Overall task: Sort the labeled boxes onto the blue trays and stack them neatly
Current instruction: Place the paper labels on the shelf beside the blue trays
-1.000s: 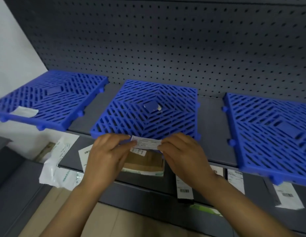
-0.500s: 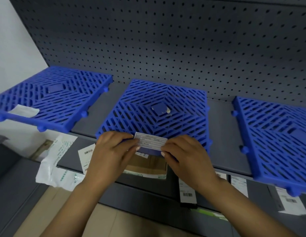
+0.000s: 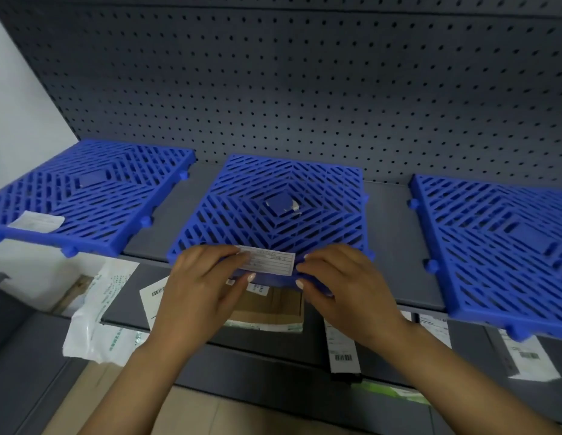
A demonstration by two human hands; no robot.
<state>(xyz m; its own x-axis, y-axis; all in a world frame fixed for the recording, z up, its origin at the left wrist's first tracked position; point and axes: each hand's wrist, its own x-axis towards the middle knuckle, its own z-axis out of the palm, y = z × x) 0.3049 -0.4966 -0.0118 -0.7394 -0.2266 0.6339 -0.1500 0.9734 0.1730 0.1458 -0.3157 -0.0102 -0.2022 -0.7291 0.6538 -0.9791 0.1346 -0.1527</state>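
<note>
Label (image 3: 271, 259), white, with printed lines, held flat against front edge of middle blue tray (image 3: 273, 211). Pinched at its left end by left hand (image 3: 201, 287), thumb below and fingers above; pinched at its right end by right hand (image 3: 342, 287) in same manner. Both hands curled around label ends and tray's front rim.

Outward from hands: middle blue tray seated on grey shelf (image 3: 386, 233), with torn white scrap beside its raised centre square. Left blue tray (image 3: 94, 196) placed well apart on same shelf, carrying white label (image 3: 36, 220) near its front left corner. Right blue tray (image 3: 505, 246) overhanging shelf's front edge.

Below shelf, directly under hands: brown cardboard box (image 3: 270, 309) with small barcode sticker. Beside it at left, white plastic mailer (image 3: 97, 315) with green print. At right, further labelled parcels (image 3: 342, 346) with barcodes, details too small to read.

Behind all trays: grey pegboard (image 3: 289, 89) as back wall
</note>
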